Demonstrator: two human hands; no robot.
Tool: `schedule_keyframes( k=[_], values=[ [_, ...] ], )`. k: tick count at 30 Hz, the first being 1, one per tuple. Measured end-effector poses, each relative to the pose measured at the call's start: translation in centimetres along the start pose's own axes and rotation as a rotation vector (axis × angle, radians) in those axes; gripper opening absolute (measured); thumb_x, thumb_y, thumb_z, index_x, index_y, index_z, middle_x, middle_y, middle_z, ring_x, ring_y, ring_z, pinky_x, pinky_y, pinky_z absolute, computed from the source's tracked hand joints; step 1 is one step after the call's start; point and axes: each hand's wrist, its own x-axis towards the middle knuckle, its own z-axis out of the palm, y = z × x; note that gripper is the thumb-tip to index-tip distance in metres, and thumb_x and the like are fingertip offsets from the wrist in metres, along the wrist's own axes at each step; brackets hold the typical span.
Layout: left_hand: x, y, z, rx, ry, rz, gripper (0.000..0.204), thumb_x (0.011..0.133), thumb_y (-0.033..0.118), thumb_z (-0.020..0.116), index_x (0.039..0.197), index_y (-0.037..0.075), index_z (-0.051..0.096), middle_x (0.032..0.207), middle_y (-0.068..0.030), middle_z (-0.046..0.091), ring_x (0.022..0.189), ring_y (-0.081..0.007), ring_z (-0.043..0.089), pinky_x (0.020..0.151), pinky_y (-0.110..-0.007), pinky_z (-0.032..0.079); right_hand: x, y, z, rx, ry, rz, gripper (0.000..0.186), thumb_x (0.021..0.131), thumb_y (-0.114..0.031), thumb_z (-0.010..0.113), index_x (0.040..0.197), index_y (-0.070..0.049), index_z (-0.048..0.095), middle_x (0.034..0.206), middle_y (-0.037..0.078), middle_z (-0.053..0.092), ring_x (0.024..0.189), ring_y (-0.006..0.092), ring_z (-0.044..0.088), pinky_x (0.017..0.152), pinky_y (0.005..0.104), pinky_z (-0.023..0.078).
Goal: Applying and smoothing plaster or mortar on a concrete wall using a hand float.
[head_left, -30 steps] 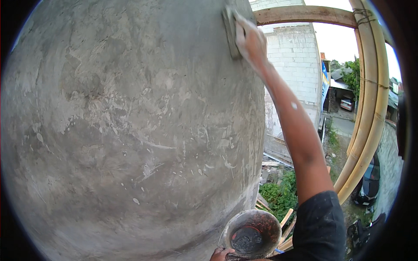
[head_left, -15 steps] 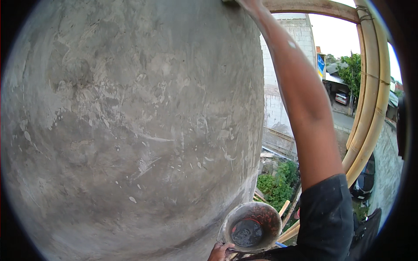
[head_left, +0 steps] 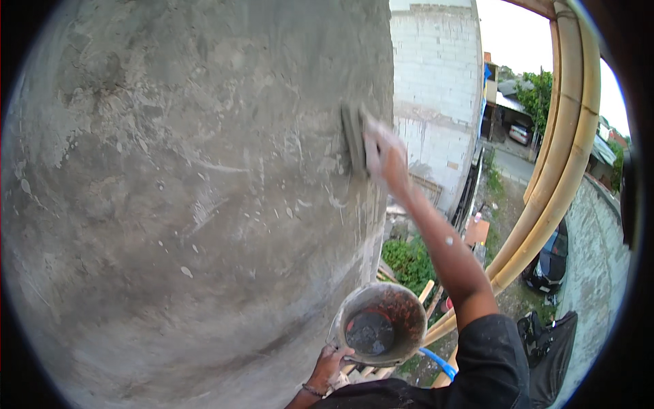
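Note:
My right hand [head_left: 388,158] grips a grey, flat plastering float [head_left: 353,138], slightly blurred, pressed against the rough grey cement wall [head_left: 197,163] near its right edge. My right arm reaches up from a dark short sleeve, with a pale spot on the forearm. At the bottom middle, my left hand [head_left: 328,368] is closed on the near left rim of a grimy bucket [head_left: 413,324], tilted so its inside shows dark grey wet material and reddish-orange patches. A thin wire handle hangs at the bucket's left side.
Bamboo poles [head_left: 573,116] and a wooden beam [head_left: 528,5] frame the right side. Beyond are a pale block wall [head_left: 434,75], green plants [head_left: 409,262], a street with a parked car [head_left: 519,134], a dark car below [head_left: 548,262], and a blue hose [head_left: 443,361] beside bamboo pieces.
My right hand with the float rose out of the top of view, then came down to the wall's middle height near the edge. The bucket and my left hand sit higher in view.

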Motion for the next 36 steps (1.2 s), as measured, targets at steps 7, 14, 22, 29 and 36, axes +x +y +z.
schedule_keyframes(
  k=[7, 14, 22, 29, 36],
  values=[
    [-1.1, 2.5, 4.1, 0.217, 0.064, 0.024, 0.031, 0.088, 0.005, 0.064, 0.119, -0.001, 0.058, 0.110, -0.0109, 0.066, 0.099, -0.0210, 0.066, 0.084, -0.036, 0.057, 15.2, -4.2, -1.3, -0.040, 0.253, -0.014, 0.031, 0.097, -0.020, 0.051, 0.116, -0.002, 0.067, 0.109, 0.021, 0.069, 0.100, 0.0383, 0.067, 0.089, 0.0434, 0.053],
    [-0.8, 5.2, 6.4, 0.385, 0.061, 0.144, 0.038, 0.093, 0.015, 0.067, 0.128, 0.003, 0.058, 0.099, -0.0019, 0.066, 0.088, -0.0100, 0.064, 0.076, -0.028, 0.058, -5.0, -4.2, -2.3, 0.095, -0.275, -0.089, 0.030, 0.097, -0.021, 0.054, 0.119, -0.006, 0.068, 0.107, 0.019, 0.070, 0.098, 0.0358, 0.068, 0.087, 0.0426, 0.054],
    [0.4, 6.8, 7.3, 0.767, 0.150, 0.491, 0.033, 0.093, 0.014, 0.065, 0.122, -0.001, 0.062, 0.074, 0.0045, 0.053, 0.067, -0.0047, 0.045, 0.057, -0.026, 0.041, -15.6, -2.9, -18.4, 0.062, -1.147, 0.431, 0.029, 0.095, -0.024, 0.054, 0.109, -0.002, 0.069, 0.091, 0.023, 0.069, 0.084, 0.0378, 0.067, 0.078, 0.0442, 0.053],
    [0.4, 6.7, 8.8, 0.827, 0.176, 0.671, 0.026, 0.089, 0.012, 0.066, 0.068, 0.004, 0.052, 0.063, 0.0044, 0.048, 0.062, -0.0058, 0.039, 0.053, -0.029, 0.036, -28.3, -4.8, -11.1, -0.112, -1.324, 0.171, 0.027, 0.095, -0.022, 0.053, 0.107, -0.001, 0.064, 0.090, 0.019, 0.068, 0.081, 0.0342, 0.069, 0.073, 0.0453, 0.056],
    [-0.8, 7.3, 9.5, 0.759, 0.264, 0.734, 0.010, 0.087, 0.008, 0.064, 0.084, -0.001, 0.065, 0.070, 0.0084, 0.047, 0.065, -0.0045, 0.038, 0.057, -0.025, 0.034, -32.5, -4.7, -7.0, -0.242, -1.167, -0.080, 0.027, 0.087, -0.015, 0.057, 0.108, 0.002, 0.061, 0.093, 0.016, 0.067, 0.077, 0.0295, 0.071, 0.064, 0.0422, 0.057]
  ],
)
